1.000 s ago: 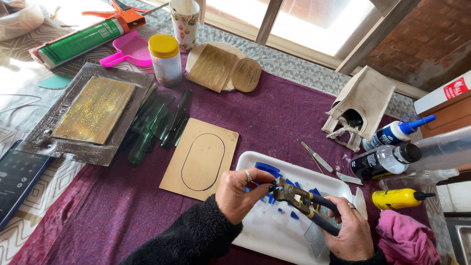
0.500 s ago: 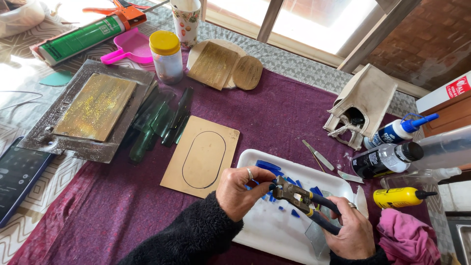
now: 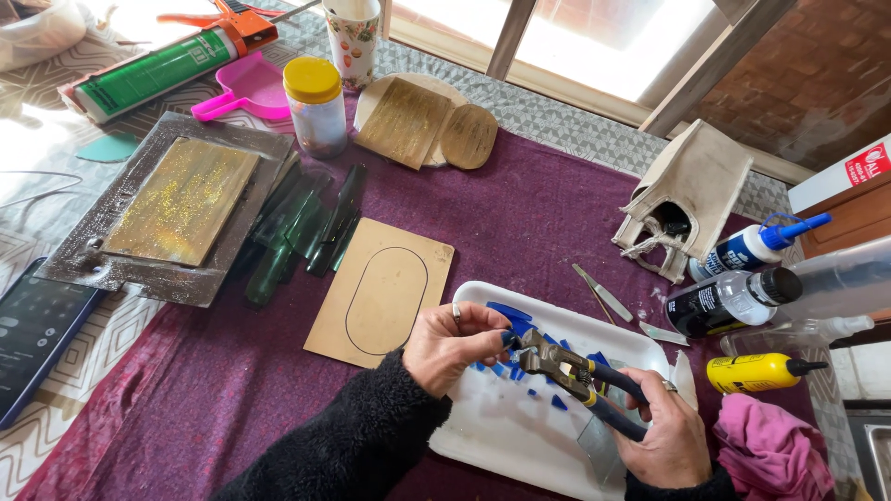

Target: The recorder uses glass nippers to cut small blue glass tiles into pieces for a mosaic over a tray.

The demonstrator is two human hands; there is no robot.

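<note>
Over the white tray (image 3: 483, 436) on the purple cloth (image 3: 520, 223), the right hand (image 3: 661, 443) is wrapped tight around the dark handles of the nippers (image 3: 575, 376). The left hand (image 3: 455, 345) pinches a small blue glass piece (image 3: 508, 340) right up at the tool's head. More blue shards (image 3: 509, 312) sit scattered in the tray, with a cardboard oval template (image 3: 382, 292) just beside it.
</note>
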